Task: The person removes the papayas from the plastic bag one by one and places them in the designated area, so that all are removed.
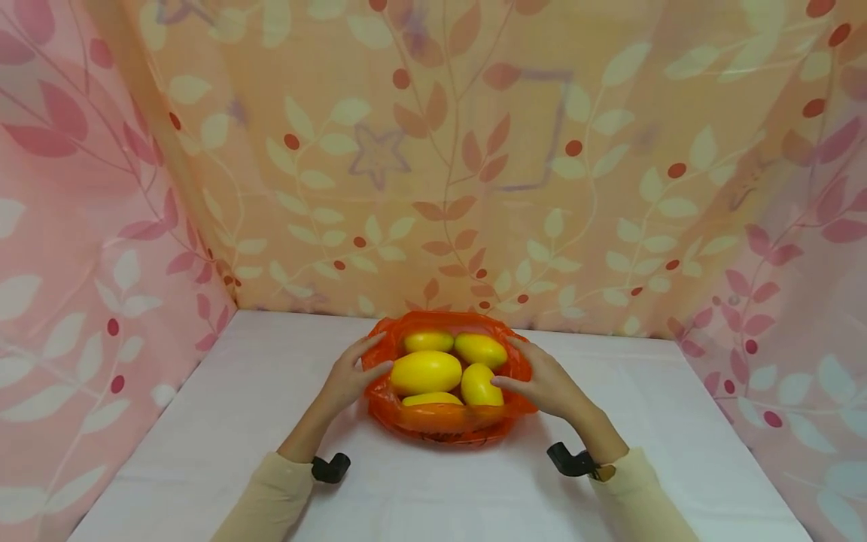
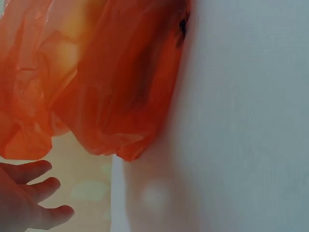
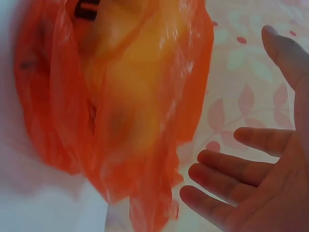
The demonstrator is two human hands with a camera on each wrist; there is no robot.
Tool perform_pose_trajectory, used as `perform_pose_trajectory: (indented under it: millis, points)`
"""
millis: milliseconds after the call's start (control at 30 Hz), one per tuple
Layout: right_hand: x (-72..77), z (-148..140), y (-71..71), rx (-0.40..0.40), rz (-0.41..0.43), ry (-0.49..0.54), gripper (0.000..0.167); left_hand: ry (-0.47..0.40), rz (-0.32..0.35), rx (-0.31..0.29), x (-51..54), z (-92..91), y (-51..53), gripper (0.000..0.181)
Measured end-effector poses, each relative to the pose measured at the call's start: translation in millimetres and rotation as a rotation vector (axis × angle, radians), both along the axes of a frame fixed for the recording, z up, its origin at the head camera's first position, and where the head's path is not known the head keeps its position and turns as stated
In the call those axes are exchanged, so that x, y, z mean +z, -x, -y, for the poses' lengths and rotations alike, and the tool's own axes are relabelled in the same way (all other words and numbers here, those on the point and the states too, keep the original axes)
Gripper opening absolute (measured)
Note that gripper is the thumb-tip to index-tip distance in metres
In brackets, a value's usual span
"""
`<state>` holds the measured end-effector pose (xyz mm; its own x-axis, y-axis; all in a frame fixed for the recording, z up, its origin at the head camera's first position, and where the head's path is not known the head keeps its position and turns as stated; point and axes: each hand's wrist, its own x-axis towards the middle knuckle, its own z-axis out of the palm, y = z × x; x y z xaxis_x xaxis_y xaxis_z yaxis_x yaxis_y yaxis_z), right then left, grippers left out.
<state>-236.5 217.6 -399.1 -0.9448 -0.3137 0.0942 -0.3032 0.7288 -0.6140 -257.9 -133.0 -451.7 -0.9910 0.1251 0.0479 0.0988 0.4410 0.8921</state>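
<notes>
An orange plastic bag [image 1: 440, 418] stands on the table with its mouth spread wide. Several smooth yellow oval fruits [image 1: 427, 373], which look like mangoes, lie inside it. At the bag's left side is my left hand [image 1: 347, 380], fingers extended; the left wrist view shows its fingers [image 2: 36, 188] just apart from the plastic. My right hand [image 1: 549, 380] is at the right side, thumb over the bag's rim in the head view. In the right wrist view its spread fingers [image 3: 227, 169] are beside the bag, holding nothing.
The white table [image 1: 433, 497] reaches back to a cream, leaf-patterned curtain [image 1: 440, 150]. Pink leafy curtains hang at the left [image 1: 74, 263] and right [image 1: 806, 324]. A black wrist camera [image 1: 330, 468] is on the left wrist and another black camera [image 1: 570, 459] on the right.
</notes>
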Motion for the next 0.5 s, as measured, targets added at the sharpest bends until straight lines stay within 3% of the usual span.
perform_pose_trajectory:
  millis: [267,500]
  points:
    - [-5.8,16.4,0.9,0.020,0.057,-0.065,0.092,0.020,0.009,0.022,0.0,-7.1,-2.1,0.063]
    - [-14.7,29.7,5.9,0.010,0.067,-0.138,0.086,0.036,0.020,0.015,-2.1,-7.7,-0.6,0.062]
